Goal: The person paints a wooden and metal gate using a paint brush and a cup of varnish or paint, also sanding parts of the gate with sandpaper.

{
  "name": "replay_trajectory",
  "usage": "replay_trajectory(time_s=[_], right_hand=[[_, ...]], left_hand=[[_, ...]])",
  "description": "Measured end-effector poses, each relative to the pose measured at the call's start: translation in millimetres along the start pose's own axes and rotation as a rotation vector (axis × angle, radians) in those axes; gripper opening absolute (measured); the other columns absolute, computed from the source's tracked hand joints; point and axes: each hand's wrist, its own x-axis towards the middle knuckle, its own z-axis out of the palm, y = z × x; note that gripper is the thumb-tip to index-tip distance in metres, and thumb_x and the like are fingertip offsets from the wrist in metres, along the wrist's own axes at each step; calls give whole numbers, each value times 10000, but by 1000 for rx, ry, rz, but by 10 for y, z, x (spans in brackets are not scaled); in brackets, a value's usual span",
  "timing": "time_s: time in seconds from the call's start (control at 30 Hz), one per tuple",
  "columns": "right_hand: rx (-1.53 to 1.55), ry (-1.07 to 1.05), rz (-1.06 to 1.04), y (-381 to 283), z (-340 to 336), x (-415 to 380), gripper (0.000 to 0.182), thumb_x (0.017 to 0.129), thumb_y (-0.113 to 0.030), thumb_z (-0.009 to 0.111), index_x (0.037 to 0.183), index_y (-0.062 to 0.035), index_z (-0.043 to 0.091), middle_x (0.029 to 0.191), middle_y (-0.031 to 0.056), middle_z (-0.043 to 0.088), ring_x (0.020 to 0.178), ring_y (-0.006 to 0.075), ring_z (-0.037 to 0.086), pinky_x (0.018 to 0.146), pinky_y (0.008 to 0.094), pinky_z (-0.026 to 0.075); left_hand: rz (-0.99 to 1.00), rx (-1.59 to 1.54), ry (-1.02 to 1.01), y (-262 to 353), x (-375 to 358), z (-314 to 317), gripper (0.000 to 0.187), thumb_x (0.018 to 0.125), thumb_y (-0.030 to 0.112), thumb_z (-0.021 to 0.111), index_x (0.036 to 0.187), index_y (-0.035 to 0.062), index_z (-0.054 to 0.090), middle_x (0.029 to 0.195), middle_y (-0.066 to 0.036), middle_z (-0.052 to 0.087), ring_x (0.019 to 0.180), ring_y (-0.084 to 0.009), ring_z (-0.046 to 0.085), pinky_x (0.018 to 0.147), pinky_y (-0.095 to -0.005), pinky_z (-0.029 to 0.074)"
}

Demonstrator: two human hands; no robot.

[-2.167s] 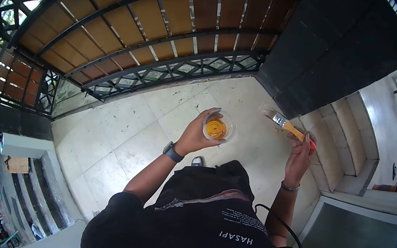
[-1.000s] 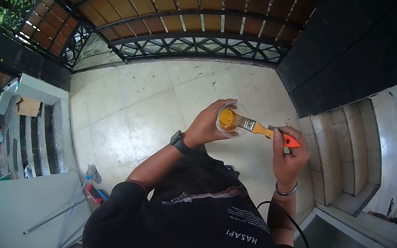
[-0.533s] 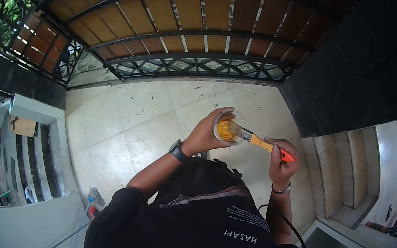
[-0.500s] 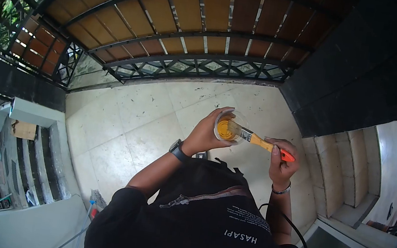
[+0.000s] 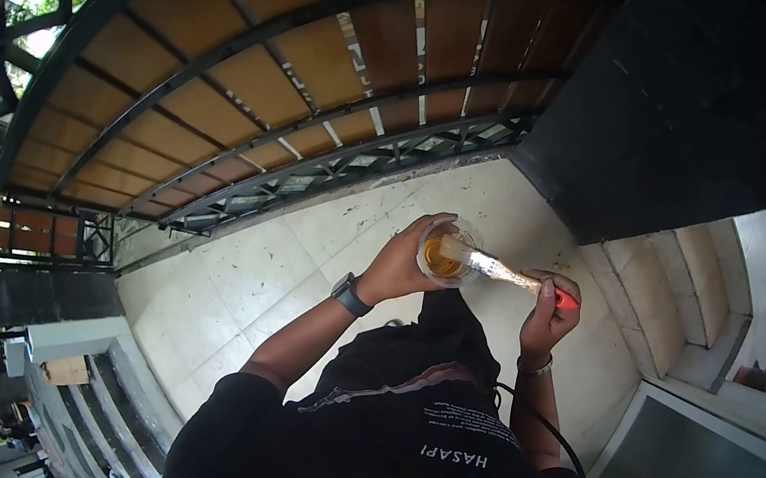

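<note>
The paintbrush (image 5: 506, 274) has its bristles at the mouth of a clear cup (image 5: 455, 281) of amber liquid (image 5: 439, 260), its red-ended handle pinched between the thumb and fingers of the right hand (image 5: 546, 321). The left hand (image 5: 393, 269) curls around the cup, above a pale tiled floor (image 5: 292, 271), with a gate (image 5: 230, 79) ahead and steps (image 5: 652, 289) to the right.

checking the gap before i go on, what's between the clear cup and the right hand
The paintbrush spans it in the head view: bristle end at the mouth of the clear cup, red handle end in the right hand.
</note>
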Motion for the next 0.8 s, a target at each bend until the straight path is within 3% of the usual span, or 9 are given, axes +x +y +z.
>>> replay_trajectory(time_s=[0.13, 0.33, 0.4, 0.47, 0.53, 0.6, 0.63, 0.8], right_hand=[[-16, -30, -27, 510, 134, 756, 64, 934, -14, 544, 966, 38, 565, 923, 186, 709, 871, 210, 678, 803, 294, 512], [191, 119, 289, 1655, 275, 1685, 96, 936, -36, 559, 1007, 28, 566, 941, 133, 699, 889, 190, 661, 818, 301, 494], [93, 120, 261, 2129, 305, 1910, 111, 945, -53, 551, 1022, 27, 559, 946, 129, 691, 888, 174, 649, 824, 300, 489], [194, 171, 238, 2597, 392, 2047, 114, 939, -48, 552, 1025, 26, 559, 948, 128, 692, 873, 147, 627, 807, 290, 487], [235, 237, 270, 3241, 485, 2101, 107, 929, -38, 552, 1016, 25, 553, 941, 136, 690, 853, 143, 625, 799, 289, 491], [196, 328, 242, 3891, 552, 2140, 104, 930, -45, 546, 1006, 26, 544, 939, 146, 687, 836, 158, 639, 794, 293, 493], [168, 323, 229, 4180, 598, 2191, 109, 952, -74, 516, 1017, 13, 526, 926, 146, 646, 875, 297, 682, 870, 422, 526], [371, 443, 218, 5586, 780, 2319, 132, 976, -106, 499, 1044, 4, 527, 935, 132, 637, 911, 310, 674, 865, 433, 528]], left_hand=[[26, 110, 33, -316, 799, -28, 874, 624, 258, 893, 1358, 53, 465, 1301, -139, 566, 1185, -311, 569, 1015, -389, 457], [-158, -56, 45, -963, 2091, 3, 806, 621, 214, 917, 1289, 23, 506, 1244, -130, 591, 1162, -252, 585, 1015, -361, 452], [-118, 64, 6, -1316, 2500, 121, 806, 617, 208, 917, 1289, 31, 507, 1231, -125, 592, 1141, -253, 592, 1002, -363, 458], [-45, 145, 6, -1724, 2869, 227, 794, 611, 250, 911, 1280, 59, 528, 1221, -127, 593, 1135, -290, 597, 979, -381, 481], [-112, 50, -29, -2232, 3212, 383, 776, 612, 243, 912, 1263, 58, 531, 1208, -122, 593, 1131, -287, 594, 973, -376, 485], [-53, 31, -32, -2812, 3493, 621, 795, 603, 182, 918, 1271, 43, 509, 1209, -119, 591, 1115, -253, 601, 966, -363, 492], [9, 18, -13, -3099, 3630, 726, 818, 594, 121, 923, 1280, 28, 487, 1210, -115, 589, 1099, -219, 608, 959, -349, 499], [104, 23, 48, -4355, 4123, 1266, 876, 598, 106, 925, 1306, 4, 419, 1192, -129, 591, 1097, -206, 604, 954, -347, 500]])
